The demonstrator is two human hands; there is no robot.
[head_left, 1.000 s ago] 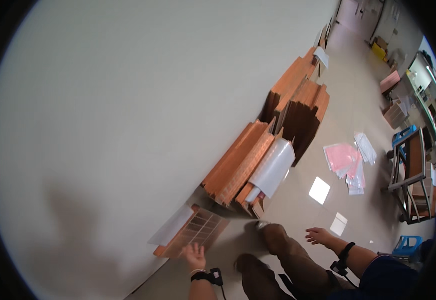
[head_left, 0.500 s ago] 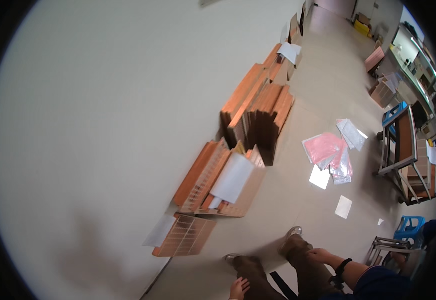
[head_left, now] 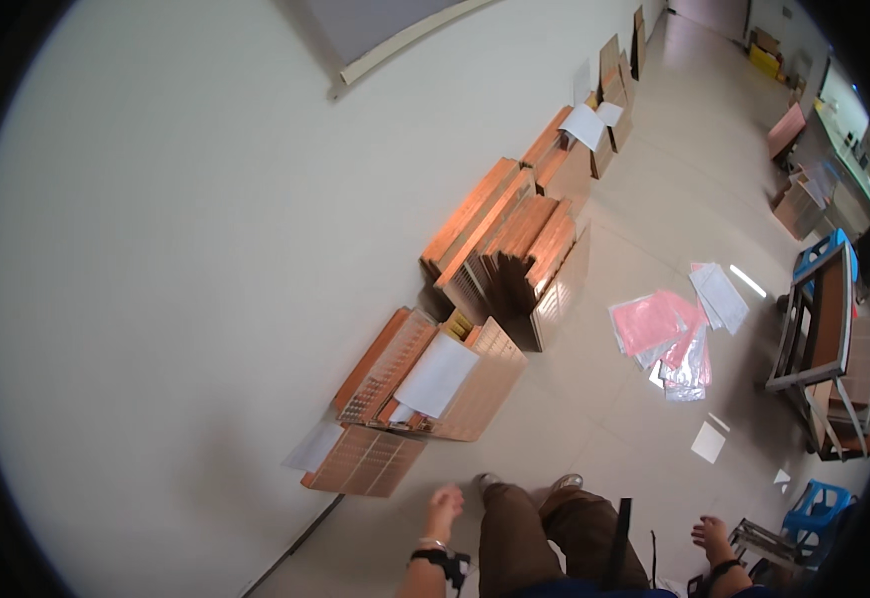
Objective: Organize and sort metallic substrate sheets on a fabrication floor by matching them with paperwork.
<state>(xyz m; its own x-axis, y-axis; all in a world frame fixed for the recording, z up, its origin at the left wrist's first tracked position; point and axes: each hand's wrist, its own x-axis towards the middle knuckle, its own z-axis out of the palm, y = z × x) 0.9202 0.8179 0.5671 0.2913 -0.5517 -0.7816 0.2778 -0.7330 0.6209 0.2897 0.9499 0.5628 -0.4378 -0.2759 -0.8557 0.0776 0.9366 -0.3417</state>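
Note:
My left hand (head_left: pixel 443 510) hangs in front of my body, loosely open and a little blurred, with nothing seen in it. Nearest to it are a flat brown panel with a grid of lines (head_left: pixel 367 462) and a stack of similar orange-edged panels (head_left: pixel 490 384), which leans by the wall with a white sheet (head_left: pixel 437 375) on it. My right hand (head_left: pixel 711 531) is out to the right beside my leg, its fingers apart and empty. It is closest to a metal-framed stool (head_left: pixel 764 546).
More stacked panels (head_left: pixel 495 234) line the wall (head_left: pixel 206 249). Pink and clear plastic bags (head_left: pixel 659 324) lie on the floor ahead. To the right stand a metal cart (head_left: pixel 814 344), a blue stool (head_left: pixel 816 506) and a cardboard box (head_left: pixel 799 207). A grey board (head_left: pixel 385 30) hangs on the wall.
My right hand has left my thigh and swung out to the right. My left hand has come forward and up. My feet are now nearly side by side, and the view has shifted.

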